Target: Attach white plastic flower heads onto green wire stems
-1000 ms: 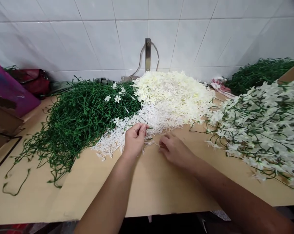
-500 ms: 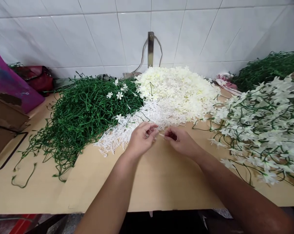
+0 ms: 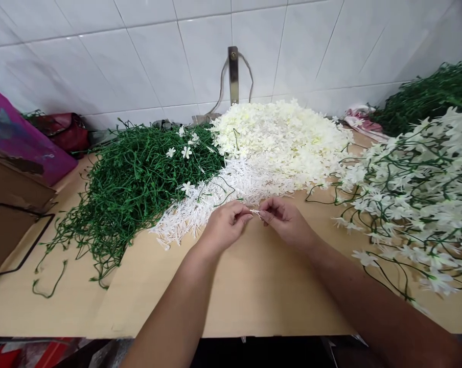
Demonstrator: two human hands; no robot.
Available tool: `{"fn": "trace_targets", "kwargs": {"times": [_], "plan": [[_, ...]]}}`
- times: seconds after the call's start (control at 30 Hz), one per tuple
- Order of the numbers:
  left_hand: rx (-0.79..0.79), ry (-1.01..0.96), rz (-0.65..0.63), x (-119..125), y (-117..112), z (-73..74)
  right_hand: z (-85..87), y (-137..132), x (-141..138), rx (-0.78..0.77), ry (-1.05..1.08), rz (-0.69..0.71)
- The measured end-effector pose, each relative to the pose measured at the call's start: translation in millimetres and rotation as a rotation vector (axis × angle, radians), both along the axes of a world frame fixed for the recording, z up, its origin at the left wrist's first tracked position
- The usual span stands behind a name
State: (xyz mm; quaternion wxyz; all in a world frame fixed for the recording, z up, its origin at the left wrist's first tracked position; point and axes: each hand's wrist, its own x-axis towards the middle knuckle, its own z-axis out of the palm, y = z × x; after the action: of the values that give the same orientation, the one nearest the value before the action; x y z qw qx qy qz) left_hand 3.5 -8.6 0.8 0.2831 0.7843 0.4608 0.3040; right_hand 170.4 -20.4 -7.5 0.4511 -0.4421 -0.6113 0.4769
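My left hand (image 3: 229, 223) and my right hand (image 3: 283, 220) meet above the cardboard-covered table, each closed in a pinch. Between their fingertips runs a small thin white flower stamen (image 3: 255, 211), gripped at both ends. Just behind the hands lies a heap of loose white stamens (image 3: 234, 181). Cream-white artificial petals (image 3: 280, 130) are piled behind that. To the left spreads a tangle of green plastic stems (image 3: 139, 174), with a few white blossoms (image 3: 186, 152) on top.
Assembled white flowers on green stems (image 3: 430, 204) cover the right side, with more green stems (image 3: 434, 97) behind them. At the left stand a cardboard box (image 3: 16, 204) and a purple bag (image 3: 27, 135). A metal bracket (image 3: 234, 76) is fixed to the tiled wall.
My hands have come closer together, and the left fingers have closed into a pinch on the white piece. The view has shifted slightly.
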Motion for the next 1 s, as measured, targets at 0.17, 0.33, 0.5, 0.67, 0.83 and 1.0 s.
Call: {"fn": "trace_targets", "kwargs": {"times": [0.17,0.33,0.5,0.67,0.83,1.0], "plan": [[-0.068,-0.135,0.006,3.6,-2.4,-1.0,3.9,-4.2,-3.7,0.017,0.034,0.039],[-0.193,-0.300,0.056,5.2,-4.1,1.4,9.2,-8.0,-3.0,0.026,-0.022,0.024],[-0.337,-0.500,0.091,9.0,-3.7,1.2,8.1,-11.3,-7.7,-0.017,0.120,0.086],[-0.467,-0.636,0.058,12.2,-4.9,2.8,2.0,-10.7,-12.8,0.047,0.087,-0.018],[-0.521,-0.624,0.009,15.5,-9.5,6.0,3.1,-9.3,-9.4,0.149,-0.048,-0.049],[-0.426,-0.409,0.032,9.9,-3.4,20.0,7.8,-9.3,-2.8,0.173,-0.077,-0.093]]}}
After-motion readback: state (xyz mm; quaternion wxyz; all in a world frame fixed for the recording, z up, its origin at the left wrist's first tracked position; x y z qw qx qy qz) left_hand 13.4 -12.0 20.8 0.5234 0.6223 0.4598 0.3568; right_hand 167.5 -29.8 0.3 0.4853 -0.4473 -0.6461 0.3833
